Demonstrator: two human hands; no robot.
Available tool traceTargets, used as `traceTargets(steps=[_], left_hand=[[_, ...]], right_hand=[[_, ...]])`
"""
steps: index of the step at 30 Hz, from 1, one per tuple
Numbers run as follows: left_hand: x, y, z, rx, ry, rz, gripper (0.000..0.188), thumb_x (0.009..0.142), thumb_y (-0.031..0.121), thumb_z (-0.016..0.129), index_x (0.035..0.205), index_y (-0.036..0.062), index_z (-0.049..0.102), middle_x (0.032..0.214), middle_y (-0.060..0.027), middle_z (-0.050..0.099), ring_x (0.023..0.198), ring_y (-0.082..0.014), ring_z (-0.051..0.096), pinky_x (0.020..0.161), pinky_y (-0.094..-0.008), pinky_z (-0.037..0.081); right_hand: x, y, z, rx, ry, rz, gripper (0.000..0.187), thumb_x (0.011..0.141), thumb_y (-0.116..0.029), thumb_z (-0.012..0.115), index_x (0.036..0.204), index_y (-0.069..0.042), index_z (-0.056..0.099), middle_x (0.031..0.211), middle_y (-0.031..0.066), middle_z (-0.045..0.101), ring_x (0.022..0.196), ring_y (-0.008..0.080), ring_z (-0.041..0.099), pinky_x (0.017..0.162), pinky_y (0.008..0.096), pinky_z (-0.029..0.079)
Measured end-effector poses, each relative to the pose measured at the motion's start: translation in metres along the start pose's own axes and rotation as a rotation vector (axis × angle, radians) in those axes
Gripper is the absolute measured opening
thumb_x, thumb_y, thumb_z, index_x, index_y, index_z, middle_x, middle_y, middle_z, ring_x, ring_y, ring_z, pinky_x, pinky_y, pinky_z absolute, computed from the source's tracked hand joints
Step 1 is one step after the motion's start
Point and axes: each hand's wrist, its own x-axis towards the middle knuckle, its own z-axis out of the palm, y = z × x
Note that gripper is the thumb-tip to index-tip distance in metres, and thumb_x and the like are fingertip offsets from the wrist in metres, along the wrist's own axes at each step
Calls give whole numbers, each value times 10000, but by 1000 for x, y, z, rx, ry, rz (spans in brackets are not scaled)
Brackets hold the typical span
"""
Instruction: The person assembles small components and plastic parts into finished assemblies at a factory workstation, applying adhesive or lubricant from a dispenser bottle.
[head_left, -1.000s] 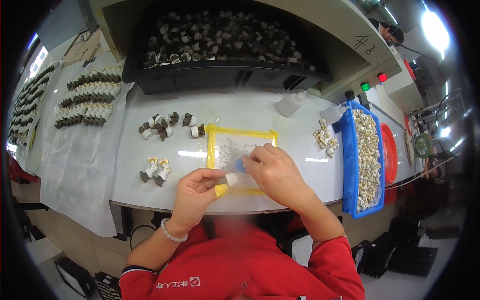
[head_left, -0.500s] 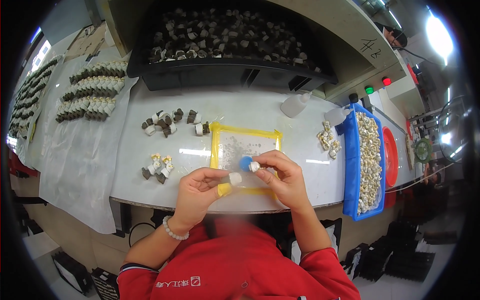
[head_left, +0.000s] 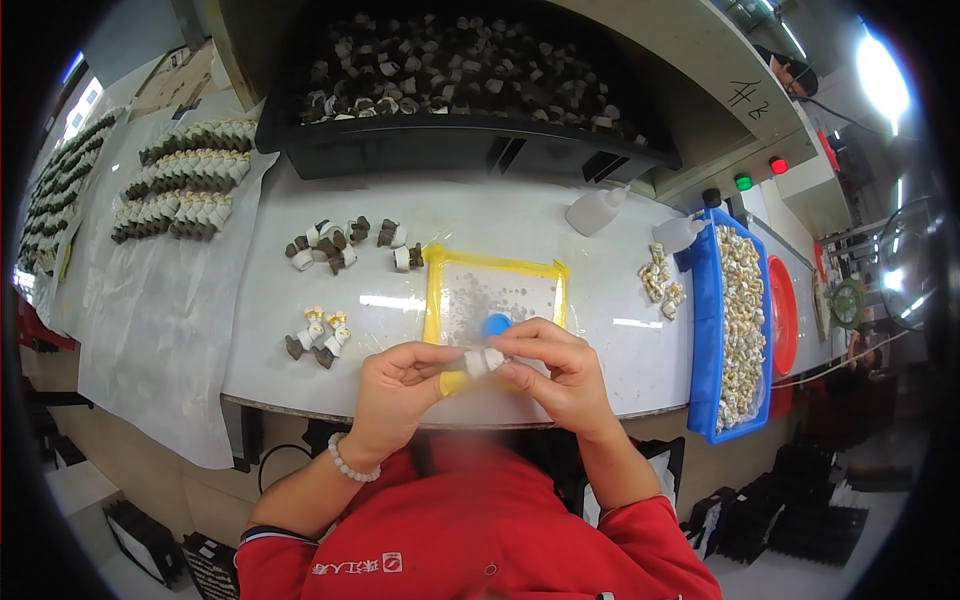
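Over the near edge of a yellow-taped square sheet (head_left: 545,290), my left hand (head_left: 398,392) pinches a white figurine body (head_left: 473,364); its far side is hidden by the fingers. My right hand (head_left: 562,378) grips a small white figurine head (head_left: 494,358), which touches the body. Yellow wrapping covers one left fingertip. Just beyond the fingers, a round blue cap (head_left: 496,324) rests on the sheet. To the left stand joined figurines with gold tops (head_left: 322,335), and farther back lie several loose brown-and-white figurine bodies (head_left: 340,252).
A black bin (head_left: 400,148) full of bodies stands at the back. On the right are loose white-and-gold heads (head_left: 655,275), a blue basket (head_left: 703,385) of them and two white squeeze bottles (head_left: 597,210) (head_left: 676,234). Rows of figurines (head_left: 185,180) stand on plastic sheeting at left.
My right hand has come down and left with the head, bringing it against the body in my left hand. The two pieces were apart before. The blue cap shows more fully.
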Motion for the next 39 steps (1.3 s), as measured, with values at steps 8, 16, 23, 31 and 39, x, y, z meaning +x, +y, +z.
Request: traceTargets(steps=[8,16,23,31,39], left_hand=[[-2,-7,-3,49,-43,29,158,844,-66,621,999,-92,596,1003,-210,648,906,-275,667,798,-378,590],[-16,10,6,312,-5,-22,200,802,-85,639,999,-78,604,1010,-127,642,919,-184,648,809,-263,539],[-40,35,-35,1520,18,859,342,611,-62,667,950,-24,639,920,-159,585,842,-344,553,739,-421,474],[-52,31,-42,1639,246,826,371,603,15,712,967,4,641,1074,-206,512,993,-395,488,850,-462,424],[-48,38,-40,1605,432,645,679,589,231,792,1149,11,479,1257,-262,395,1140,-423,394,949,-518,341]], right_hand=[[-4,8,2,55,-18,-11,225,780,8,685,1005,13,695,959,105,657,866,186,621,749,273,475],[-14,17,-16,-14,-27,-108,272,787,-17,681,1056,14,665,936,133,656,907,229,633,803,293,484],[-8,64,-99,-81,484,84,486,816,-43,660,1279,-5,517,1226,154,569,1120,237,561,929,328,459],[78,106,-104,-18,510,161,594,802,-33,692,1330,2,422,1226,114,558,1113,181,541,943,286,444],[65,83,-85,155,396,102,296,867,-183,651,1100,-14,582,957,70,658,855,137,614,755,253,487]])
